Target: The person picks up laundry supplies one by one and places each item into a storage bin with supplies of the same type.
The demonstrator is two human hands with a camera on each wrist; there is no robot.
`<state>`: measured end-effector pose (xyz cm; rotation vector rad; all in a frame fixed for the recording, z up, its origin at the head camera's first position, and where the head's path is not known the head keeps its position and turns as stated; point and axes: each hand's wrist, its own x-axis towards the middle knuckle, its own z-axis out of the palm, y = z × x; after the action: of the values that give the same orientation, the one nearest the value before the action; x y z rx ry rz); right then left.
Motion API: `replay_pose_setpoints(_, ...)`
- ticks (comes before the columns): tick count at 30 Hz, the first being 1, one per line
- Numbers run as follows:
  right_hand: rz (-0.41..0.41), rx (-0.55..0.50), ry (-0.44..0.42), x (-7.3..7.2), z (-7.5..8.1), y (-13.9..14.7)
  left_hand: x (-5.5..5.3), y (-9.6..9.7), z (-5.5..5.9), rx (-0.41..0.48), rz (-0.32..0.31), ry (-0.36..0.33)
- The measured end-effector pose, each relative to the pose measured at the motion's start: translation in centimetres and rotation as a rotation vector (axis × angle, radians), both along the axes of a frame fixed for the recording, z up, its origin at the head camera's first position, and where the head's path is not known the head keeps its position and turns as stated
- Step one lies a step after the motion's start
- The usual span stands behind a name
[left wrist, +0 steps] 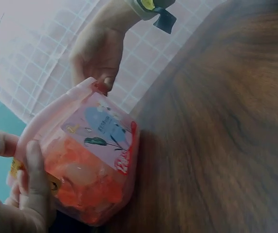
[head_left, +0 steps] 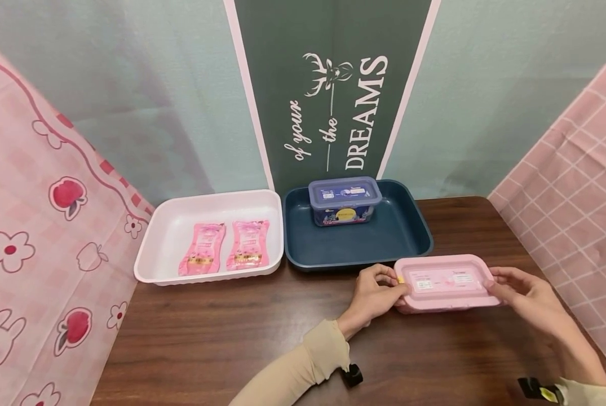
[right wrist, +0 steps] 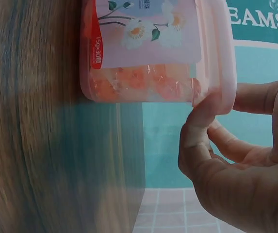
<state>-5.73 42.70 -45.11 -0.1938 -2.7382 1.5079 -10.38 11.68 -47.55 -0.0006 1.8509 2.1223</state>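
Observation:
A pink lidded plastic box of pods [head_left: 447,285] stands on the table, to the front right of the dark blue tray. Through its clear side in the left wrist view, glossy orange-red pods [left wrist: 83,177] show below a floral label [left wrist: 102,127]. My left hand [head_left: 376,296] grips the box's left end, its thumb on the lid's rim. At the opposite end, my right hand [head_left: 531,296] pinches the lid's edge. In the right wrist view, a bent finger and thumb of the right hand [right wrist: 236,150] meet the lid's corner.
Behind the pink box, a dark blue tray [head_left: 353,248] holds a blue lidded box [head_left: 345,201]. A white tray [head_left: 160,237] at left holds a pink pouch [head_left: 203,248] and a second pink pouch [head_left: 248,244]. Printed cloths hang around the wooden table [head_left: 221,332].

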Motion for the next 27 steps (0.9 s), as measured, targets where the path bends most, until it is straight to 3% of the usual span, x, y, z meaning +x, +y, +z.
replay_pose_setpoints(5, 0.044, -0.014, -0.058, 0.0, -0.1, -0.5, 0.3, -1.2, 0.2, -0.007, -0.058, -0.009)
replay_pose_setpoints(12, 0.084, -0.444, -0.127, -0.3, -0.9, -1.7, 0.5, -3.1, 0.3, 0.005, -0.069, -0.043)
replay_pose_setpoints(14, 0.109, -0.51, -0.127, -0.4, -1.1, -2.2, 0.5, -3.7, 0.3, -0.017, -0.064, -0.036)
replay_pose_setpoints(20, 0.163, -0.545, -0.143, -0.5, -1.1, -3.6, 0.5, -5.7, 0.2, -0.085, -0.064, 0.017)
replay_pose_setpoints(27, 0.217, -0.56, -0.133, -0.4, -1.5, -5.3, 0.9, -7.6, 0.0, -0.089, -0.073, 0.026)
